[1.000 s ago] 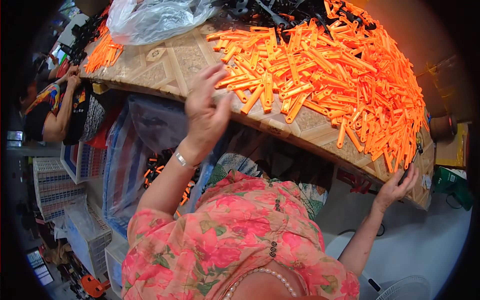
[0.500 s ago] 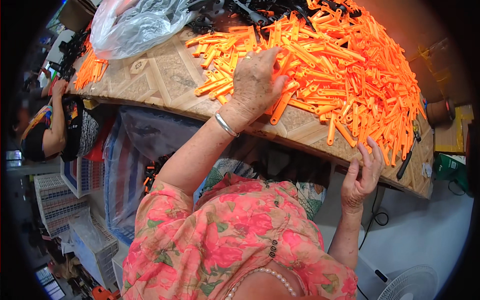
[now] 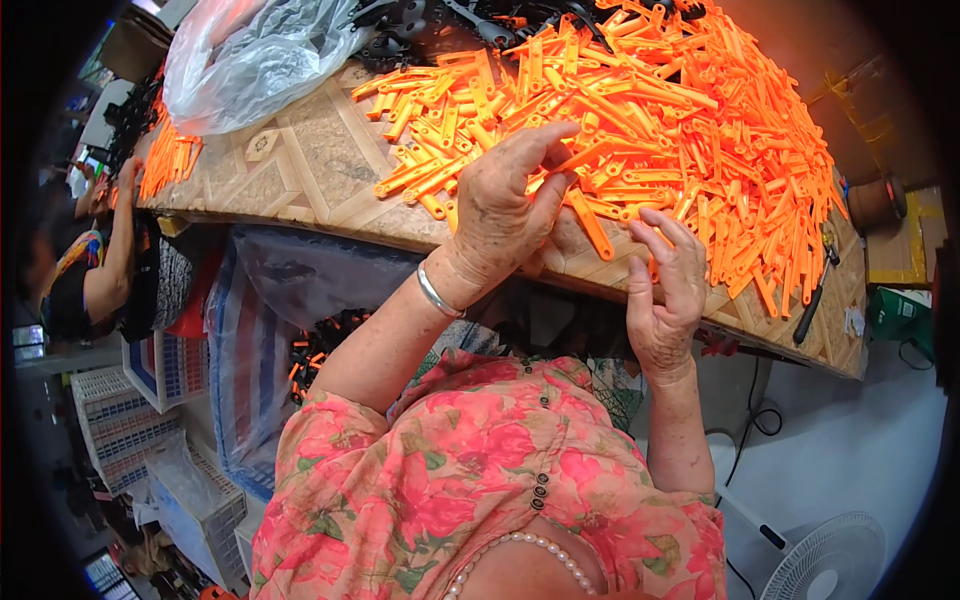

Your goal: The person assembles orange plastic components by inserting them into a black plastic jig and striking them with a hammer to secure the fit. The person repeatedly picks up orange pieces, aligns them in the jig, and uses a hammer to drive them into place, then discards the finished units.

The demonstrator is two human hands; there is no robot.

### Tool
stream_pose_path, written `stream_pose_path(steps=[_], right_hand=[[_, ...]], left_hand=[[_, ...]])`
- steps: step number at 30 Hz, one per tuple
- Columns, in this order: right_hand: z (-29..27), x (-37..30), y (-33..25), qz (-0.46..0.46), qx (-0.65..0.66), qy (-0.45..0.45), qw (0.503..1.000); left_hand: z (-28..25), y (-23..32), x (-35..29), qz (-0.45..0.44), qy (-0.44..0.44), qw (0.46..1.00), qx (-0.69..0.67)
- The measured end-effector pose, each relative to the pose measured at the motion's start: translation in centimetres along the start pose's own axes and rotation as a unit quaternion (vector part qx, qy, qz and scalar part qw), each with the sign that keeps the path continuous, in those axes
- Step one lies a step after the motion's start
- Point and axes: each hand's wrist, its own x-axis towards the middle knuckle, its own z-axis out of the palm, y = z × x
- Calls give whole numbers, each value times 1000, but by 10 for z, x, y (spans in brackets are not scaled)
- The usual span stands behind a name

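Observation:
A large heap of flat orange plastic strips (image 3: 720,150), each with a rounded end and a hole, covers the table's right half. At the heap's near edge, my left hand (image 3: 505,205), with a silver bangle on its wrist, is closed in a pinch. An orange plastic strip (image 3: 590,150) shows between its thumb and fingers, partly hidden by them. Another orange strip (image 3: 592,228) sticks out toward the table edge beside the thumb. My right hand (image 3: 668,290) hovers by the table's front edge, fingers apart and slightly curled, near the heap.
Black plastic parts (image 3: 480,25) lie behind the heap. A clear plastic bag (image 3: 260,70) rests on the patterned table (image 3: 300,165). A black-handled tool (image 3: 812,305) lies at the right end. A striped bag (image 3: 250,350) hangs below. Another person's arm (image 3: 118,240) is at far left.
My right hand has moved left and a little up, toward my left hand. My left hand has drawn slightly back toward me with its fingers more closed.

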Motion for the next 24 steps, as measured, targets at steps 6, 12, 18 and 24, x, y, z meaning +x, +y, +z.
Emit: stream_pose_path(steps=[6,12,18,24], right_hand=[[8,4,2,26,2,17,1000],[15,7,-7,68,104,35,992],[19,7,-13,155,269,42,950],[25,8,-6,51,54,-56,996]], left_hand=[[7,6,-5,7,-16,1000,-13],[11,13,-13,15,-70,997,-36],[6,24,-17,3,-128,989,-77],[-48,-18,-37,150,-6,979,136]])
